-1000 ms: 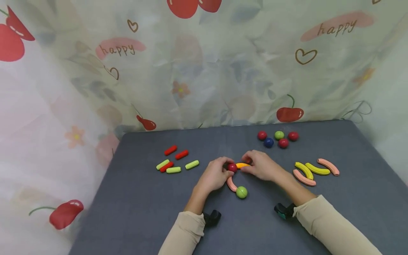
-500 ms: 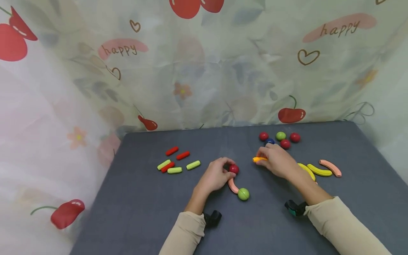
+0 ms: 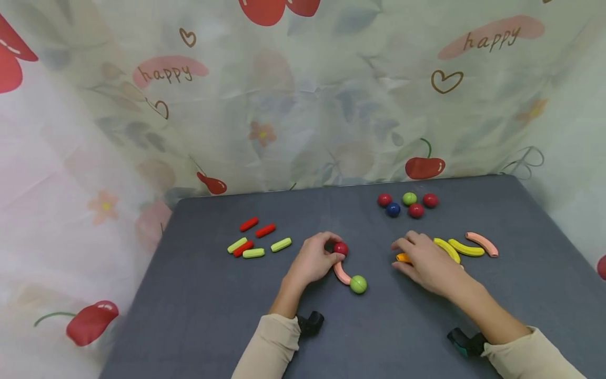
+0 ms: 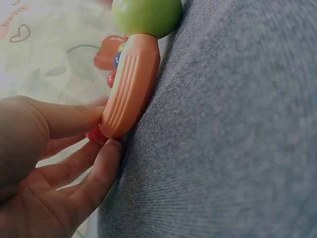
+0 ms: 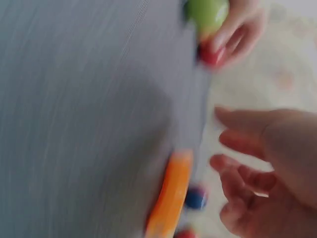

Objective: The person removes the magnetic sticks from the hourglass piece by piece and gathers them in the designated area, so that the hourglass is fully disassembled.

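Observation:
My left hand (image 3: pixel 312 259) pinches a red ball (image 3: pixel 341 248) between thumb and fingers. Attached to that ball is a curved pink stick (image 3: pixel 341 274), with a light green ball (image 3: pixel 358 284) on its other end. In the left wrist view the thumb lies against the near end of the pink stick (image 4: pixel 130 89), and most of the red ball is hidden. A curved orange stick (image 3: pixel 403 258) lies on the table, partly covered in the head view by my right hand (image 3: pixel 433 266). The blurred right wrist view has the orange stick (image 5: pixel 171 193) apart from the spread fingers.
Yellow curved sticks (image 3: pixel 466 248) and a pink one (image 3: pixel 483 243) lie right of my right hand. A blue ball (image 3: pixel 393 209) sits among red and green balls at the back. Short red sticks (image 3: pixel 265 230) and pale green sticks (image 3: pixel 281 244) lie at the left.
My right hand has carried the orange stick away from the red ball to the right, set it down and let go. The left hand stays on the red ball.

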A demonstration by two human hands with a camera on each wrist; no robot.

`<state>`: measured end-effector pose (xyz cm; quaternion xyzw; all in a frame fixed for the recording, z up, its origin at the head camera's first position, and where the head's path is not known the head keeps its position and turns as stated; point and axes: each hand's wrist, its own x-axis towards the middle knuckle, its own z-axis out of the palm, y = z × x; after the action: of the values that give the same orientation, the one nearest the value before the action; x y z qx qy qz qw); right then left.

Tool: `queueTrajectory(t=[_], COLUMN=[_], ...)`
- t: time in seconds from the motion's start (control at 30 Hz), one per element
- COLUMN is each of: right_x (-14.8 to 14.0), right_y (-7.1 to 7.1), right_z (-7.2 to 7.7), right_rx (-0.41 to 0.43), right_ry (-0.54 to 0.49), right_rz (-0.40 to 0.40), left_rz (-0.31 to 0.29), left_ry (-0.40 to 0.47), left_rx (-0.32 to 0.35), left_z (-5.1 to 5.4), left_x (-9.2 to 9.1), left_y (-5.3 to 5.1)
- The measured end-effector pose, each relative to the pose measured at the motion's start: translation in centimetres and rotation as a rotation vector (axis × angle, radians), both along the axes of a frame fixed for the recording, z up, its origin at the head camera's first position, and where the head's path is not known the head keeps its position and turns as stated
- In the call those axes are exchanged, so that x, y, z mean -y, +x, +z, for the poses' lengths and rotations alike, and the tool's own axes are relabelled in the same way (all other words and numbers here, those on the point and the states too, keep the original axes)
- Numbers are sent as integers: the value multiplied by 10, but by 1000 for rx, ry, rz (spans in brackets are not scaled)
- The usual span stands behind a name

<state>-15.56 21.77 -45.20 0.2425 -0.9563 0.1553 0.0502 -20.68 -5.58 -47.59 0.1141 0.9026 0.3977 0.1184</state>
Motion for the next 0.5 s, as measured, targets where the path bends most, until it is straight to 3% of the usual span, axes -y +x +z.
queueTrajectory(t=[0.1,0.2,0.5], right_x=[28,53,85], right_y=[9,14,10], right_z=[1,-4,-9], right_rx=[123,248,383], right_ry=[-107,-150,-135], right_rz=[73,121,18], left_rz=[5,10,11], left_ry=[-6,-12,-6], left_rx=[-8,-15,-18], left_z=[-1,-2,1], left_x=[1,1,0], left_y=[0,0,0])
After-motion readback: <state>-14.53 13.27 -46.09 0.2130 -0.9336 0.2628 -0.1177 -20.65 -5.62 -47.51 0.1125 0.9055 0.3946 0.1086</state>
